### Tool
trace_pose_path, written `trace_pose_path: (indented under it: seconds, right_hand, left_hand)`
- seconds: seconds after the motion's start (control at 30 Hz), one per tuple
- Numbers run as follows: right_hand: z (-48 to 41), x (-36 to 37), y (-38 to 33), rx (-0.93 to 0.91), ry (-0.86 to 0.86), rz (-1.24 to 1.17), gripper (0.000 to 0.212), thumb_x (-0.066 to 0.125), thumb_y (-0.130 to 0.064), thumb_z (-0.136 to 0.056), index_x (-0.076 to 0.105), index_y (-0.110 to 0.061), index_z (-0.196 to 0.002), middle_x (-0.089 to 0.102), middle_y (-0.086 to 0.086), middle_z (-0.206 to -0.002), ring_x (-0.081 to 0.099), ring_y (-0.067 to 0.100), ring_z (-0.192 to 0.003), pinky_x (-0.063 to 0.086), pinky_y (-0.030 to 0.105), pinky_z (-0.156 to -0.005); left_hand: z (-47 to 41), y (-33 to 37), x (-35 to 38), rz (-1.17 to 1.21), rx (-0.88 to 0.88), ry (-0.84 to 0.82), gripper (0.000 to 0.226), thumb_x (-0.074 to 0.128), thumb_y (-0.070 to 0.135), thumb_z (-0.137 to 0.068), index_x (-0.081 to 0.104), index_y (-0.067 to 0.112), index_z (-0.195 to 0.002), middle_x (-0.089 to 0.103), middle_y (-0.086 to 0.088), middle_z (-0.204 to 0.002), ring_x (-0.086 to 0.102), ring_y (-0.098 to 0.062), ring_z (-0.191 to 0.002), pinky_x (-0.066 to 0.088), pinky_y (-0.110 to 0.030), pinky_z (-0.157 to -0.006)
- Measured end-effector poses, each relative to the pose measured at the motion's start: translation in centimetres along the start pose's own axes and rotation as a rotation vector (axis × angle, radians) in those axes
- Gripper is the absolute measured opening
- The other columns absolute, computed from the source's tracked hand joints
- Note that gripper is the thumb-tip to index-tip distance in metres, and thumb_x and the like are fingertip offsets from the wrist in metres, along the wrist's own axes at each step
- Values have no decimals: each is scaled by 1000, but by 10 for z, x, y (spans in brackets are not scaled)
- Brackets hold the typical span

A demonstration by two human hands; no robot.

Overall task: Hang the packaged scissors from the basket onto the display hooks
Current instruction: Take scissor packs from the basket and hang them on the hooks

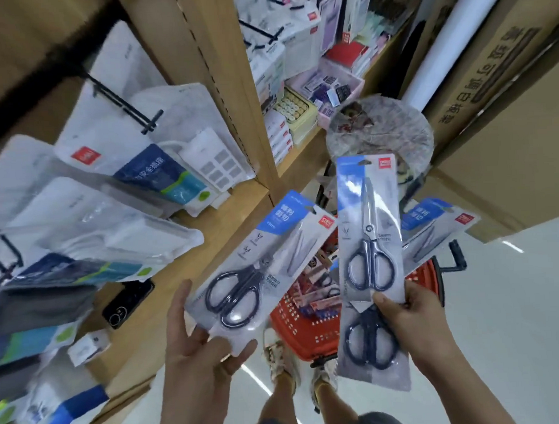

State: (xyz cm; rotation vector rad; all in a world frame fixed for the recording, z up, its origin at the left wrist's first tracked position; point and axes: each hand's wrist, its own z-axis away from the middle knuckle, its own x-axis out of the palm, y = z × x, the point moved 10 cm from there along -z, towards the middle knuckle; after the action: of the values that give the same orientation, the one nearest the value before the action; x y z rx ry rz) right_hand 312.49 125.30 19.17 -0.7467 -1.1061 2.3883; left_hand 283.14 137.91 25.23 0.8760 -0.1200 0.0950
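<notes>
The left hand [194, 340] grips a single scissors pack [255, 264] by its lower end, fingers [239, 351] curled beneath; the right hand [411, 315] pinches a fan of scissors packs [368, 227] under its thumb. Below stands the red basket [289, 317] on the floor. Farther left, black display hooks [123, 102] jut out among hung goods.

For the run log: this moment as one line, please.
left hand: holds one scissors pack | right hand: pinches fanned scissors packs | red basket: on floor below
</notes>
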Motion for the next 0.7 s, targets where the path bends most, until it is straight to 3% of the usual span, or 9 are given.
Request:
trace_pose_path:
  seconds: [0.13,0.17,0.23,0.3,0.37,0.47,0.57,0.7]
  right_hand:
    - [25,31,-67,-116,-141,-13,14,72,-20,-84,69,-6,-80,72,13,-75,69,30,-72,55,49,-70]
    - [32,37,-84,-146,-179,-24,11,71,-17,-86,70,-6,-83,73,14,-78,70,33,-75,55,50,-72]
    - [48,47,-117,-215,-242,-26,9,69,-8,-89,71,-13,-82,75,4,-77,70,21,-72,56,37,-69]
    - [66,53,-150,-300,-272,14,20,68,2,-85,69,-15,-75,72,1,-70,60,9,-65,49,24,-60]
    - [82,59,-173,-351,-291,61,21,65,9,-81,70,-11,-77,74,8,-76,58,9,-67,48,23,-60]
    - [110,74,-197,-409,-340,128,21,65,1,-84,72,-18,-88,75,10,-80,68,20,-71,54,36,-65]
    - [136,92,-212,-481,-357,212,18,66,-2,-84,72,-17,-91,76,0,-87,71,26,-89,57,48,-80]
    - [181,123,-229,-572,-395,278,15,62,-3,-81,71,-12,-88,76,1,-87,70,27,-93,57,48,-79]
  left_hand:
    - [29,11,13,118,47,-51,91,74,-10,-41,62,38,-117,75,-2,-105,73,-20,-85,57,-35,-53]
    - [34,13,14,120,65,-59,90,77,-4,-34,64,37,-113,75,-4,-102,73,-20,-84,57,-36,-54]
    - [44,23,14,108,105,-79,81,77,-1,-31,65,31,-104,74,-8,-94,69,-22,-74,53,-35,-58]
    - [54,37,13,45,125,-122,75,79,1,-31,61,20,-101,70,-13,-90,63,-23,-66,48,-35,-63]
    - [66,52,11,-85,134,-190,77,83,7,-32,57,12,-104,71,-14,-89,64,-22,-68,52,-33,-63]
    - [88,81,7,-302,173,-321,74,82,14,-45,60,22,-116,74,-7,-89,66,-14,-73,53,-23,-64]
    - [113,110,-4,-458,238,-392,50,82,21,-61,70,37,-107,76,-4,-94,70,-12,-80,54,-23,-72]
    - [134,142,-37,-413,284,-270,32,82,10,-78,68,20,-106,77,0,-89,71,-8,-76,56,-23,-67]
